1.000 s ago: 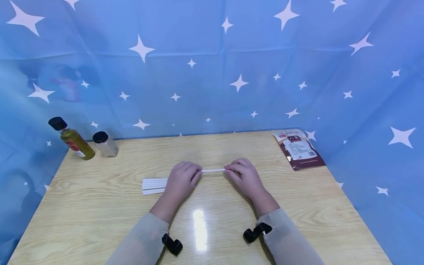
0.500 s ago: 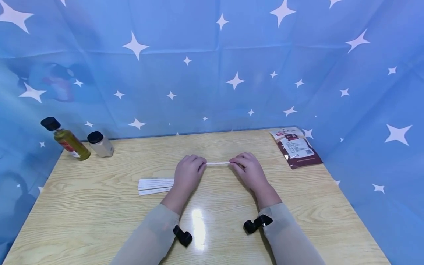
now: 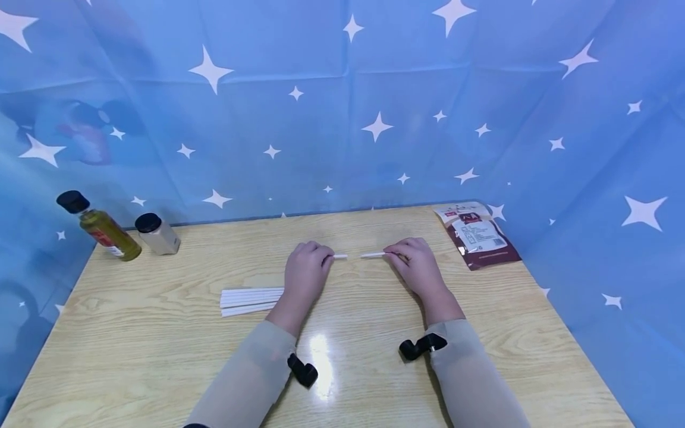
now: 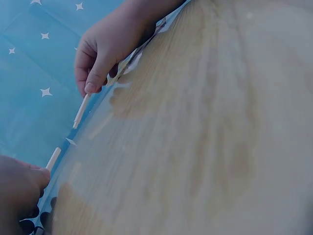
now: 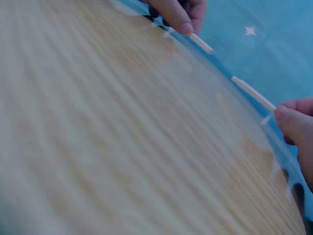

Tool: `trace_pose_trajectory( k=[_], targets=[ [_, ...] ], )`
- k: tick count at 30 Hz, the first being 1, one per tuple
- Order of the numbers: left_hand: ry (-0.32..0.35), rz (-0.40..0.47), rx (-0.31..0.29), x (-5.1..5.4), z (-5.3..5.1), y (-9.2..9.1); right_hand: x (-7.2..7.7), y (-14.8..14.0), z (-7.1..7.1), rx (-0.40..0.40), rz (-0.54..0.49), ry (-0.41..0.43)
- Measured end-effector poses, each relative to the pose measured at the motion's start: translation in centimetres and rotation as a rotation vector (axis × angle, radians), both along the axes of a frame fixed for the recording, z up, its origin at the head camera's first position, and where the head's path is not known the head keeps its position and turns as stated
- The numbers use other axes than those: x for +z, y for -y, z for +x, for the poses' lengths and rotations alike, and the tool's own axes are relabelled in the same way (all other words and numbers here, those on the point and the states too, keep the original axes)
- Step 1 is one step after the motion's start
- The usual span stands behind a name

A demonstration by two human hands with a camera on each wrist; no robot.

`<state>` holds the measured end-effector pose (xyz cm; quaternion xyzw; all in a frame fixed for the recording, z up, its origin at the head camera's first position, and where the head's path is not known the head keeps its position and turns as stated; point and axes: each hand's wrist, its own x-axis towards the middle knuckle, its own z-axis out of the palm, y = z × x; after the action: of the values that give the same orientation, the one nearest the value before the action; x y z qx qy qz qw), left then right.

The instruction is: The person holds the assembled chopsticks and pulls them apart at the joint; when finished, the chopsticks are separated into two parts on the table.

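Two short white stick pieces point at each other with a gap between them. My left hand (image 3: 307, 273) pinches the left piece (image 3: 341, 256); my right hand (image 3: 419, 267) pinches the right piece (image 3: 373, 255) between thumb and fingers. The left wrist view shows the left hand (image 4: 22, 191) with its piece (image 4: 54, 159) and the right hand (image 4: 110, 49) with the other (image 4: 81, 111). In the right wrist view the broken-looking end of the right piece (image 5: 253, 93) shows. Several flat white sticks (image 3: 248, 299) lie side by side, partly behind my left forearm.
An oil bottle (image 3: 109, 235) and a black-lidded jar (image 3: 159, 236) stand at the table's back left. A maroon and white packet (image 3: 480, 236) lies at the back right. A blue starry cloth (image 3: 321, 119) hangs behind the wooden table (image 3: 160, 345).
The single white stick held between both hands is now in two pieces, one in each hand. The hands have moved slightly away from me, the right one also rightward.
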<state>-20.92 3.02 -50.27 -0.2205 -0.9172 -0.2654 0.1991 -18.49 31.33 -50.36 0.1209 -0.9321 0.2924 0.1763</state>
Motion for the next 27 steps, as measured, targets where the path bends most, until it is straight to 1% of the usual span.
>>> trace_pose_trajectory(
  k=[5,9,11,13,16,20,24,27],
  targets=[
    [0.021,-0.022,0.016,-0.2,-0.2,-0.5,-0.1,-0.9,0.1,-0.053,0.012,0.007],
    [0.039,-0.053,0.043,-0.1,-0.3,-0.6,0.1,-1.4,0.1,-0.109,0.036,0.014],
    [0.037,-0.065,0.056,-0.1,-0.3,-0.7,0.2,-1.7,0.0,-0.129,0.046,0.022],
    [0.03,-0.074,0.065,-0.2,-0.4,-0.7,0.2,-2.0,-0.1,-0.132,0.05,0.033],
    [0.03,-0.079,0.062,-0.2,-0.4,-0.6,0.3,-2.3,-0.1,-0.133,0.044,0.065],
    [0.055,-0.099,0.07,-0.2,-0.4,-0.6,0.2,-2.5,-0.1,-0.13,0.032,0.098],
    [0.08,-0.117,0.074,-0.1,-0.5,-0.7,0.3,-2.4,-0.1,-0.127,0.037,0.099],
    [0.085,-0.121,0.069,-0.1,-0.4,-0.7,0.2,-2.4,-0.2,-0.128,0.046,0.095]
  ],
)
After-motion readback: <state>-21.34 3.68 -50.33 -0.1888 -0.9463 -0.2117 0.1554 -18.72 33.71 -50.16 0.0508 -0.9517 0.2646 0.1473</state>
